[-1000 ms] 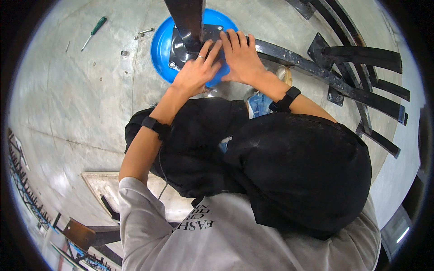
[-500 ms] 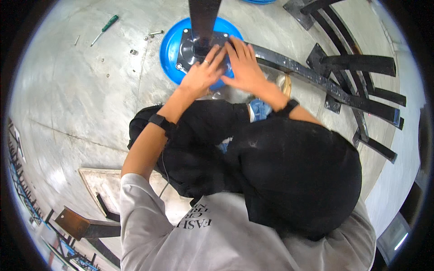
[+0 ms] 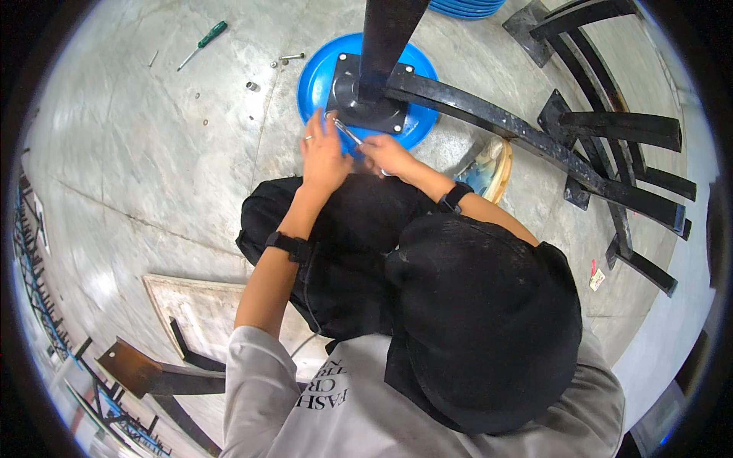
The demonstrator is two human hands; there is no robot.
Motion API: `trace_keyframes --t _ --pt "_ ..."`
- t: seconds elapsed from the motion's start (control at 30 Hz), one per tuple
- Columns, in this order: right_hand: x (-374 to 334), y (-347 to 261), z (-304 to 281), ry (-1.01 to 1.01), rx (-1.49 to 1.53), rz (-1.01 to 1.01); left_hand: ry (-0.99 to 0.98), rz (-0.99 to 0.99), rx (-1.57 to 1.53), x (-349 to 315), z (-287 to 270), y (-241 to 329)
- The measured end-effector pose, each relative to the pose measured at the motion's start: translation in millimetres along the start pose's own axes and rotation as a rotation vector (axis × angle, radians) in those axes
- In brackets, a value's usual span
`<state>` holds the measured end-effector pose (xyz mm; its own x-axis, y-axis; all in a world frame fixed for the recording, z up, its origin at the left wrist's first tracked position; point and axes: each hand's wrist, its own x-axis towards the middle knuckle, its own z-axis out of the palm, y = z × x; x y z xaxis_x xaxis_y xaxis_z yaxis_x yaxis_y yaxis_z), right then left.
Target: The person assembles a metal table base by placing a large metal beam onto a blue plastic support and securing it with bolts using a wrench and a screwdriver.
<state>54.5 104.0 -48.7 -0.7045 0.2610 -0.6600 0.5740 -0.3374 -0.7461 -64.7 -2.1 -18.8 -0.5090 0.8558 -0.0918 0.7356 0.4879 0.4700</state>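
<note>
A round blue disc (image 3: 309, 84), shaped like a seat, lies on the floor ahead of me. On it sits a black square mounting plate (image 3: 359, 116) with pale bolt heads at its corners; a black steel post (image 3: 385, 46) rises from it. My right hand (image 3: 385, 155) is closed around the handle of a silver wrench (image 3: 349, 133). The wrench slants up to the plate's near-left corner. My left hand (image 3: 324, 160) is beside that corner, fingers stretched out and slightly blurred, close to the wrench's head. Whether they touch it is unclear.
A curved black steel bar (image 3: 489, 114) runs right from the plate toward several black frames (image 3: 618, 130). On the floor at left are a green-handled screwdriver (image 3: 205, 44), a socket (image 3: 252, 85) and a bolt (image 3: 292, 56). Blue discs (image 3: 469, 8) stack at the top edge.
My right hand has drawn back from the plate and now holds the silver wrench. My left hand has shifted to the near-left corner. The whole view has moved, with the disc now farther right.
</note>
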Motion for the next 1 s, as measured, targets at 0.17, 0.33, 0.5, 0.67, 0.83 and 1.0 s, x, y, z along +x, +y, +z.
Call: trace_keyframes --t 0.17,0.33,0.5,0.67,0.83,1.0 --pt "11.8 -1.6 18.7 0.077 0.000 -0.003 -0.174 -0.688 -0.646 20.5 24.3 -78.5" --pt "11.4 5.7 30.7 0.093 0.045 -0.001 0.023 -0.495 -0.575 19.2 37.0 -73.1" --pt "10.4 11.5 40.4 0.270 -0.089 -0.122 0.066 -0.461 -0.598 20.2 37.7 -72.2" --pt "-2.7 12.0 21.3 0.265 -0.280 -0.446 0.070 -0.479 -0.610 19.7 36.0 -67.8" --pt "-50.2 21.8 -10.2 0.284 -0.356 -0.323 0.042 -0.518 -0.598 19.2 39.0 -78.7" --pt "-65.1 51.3 -36.3 0.358 -0.026 -0.040 -0.042 -0.631 -0.686 23.4 40.1 -58.4"
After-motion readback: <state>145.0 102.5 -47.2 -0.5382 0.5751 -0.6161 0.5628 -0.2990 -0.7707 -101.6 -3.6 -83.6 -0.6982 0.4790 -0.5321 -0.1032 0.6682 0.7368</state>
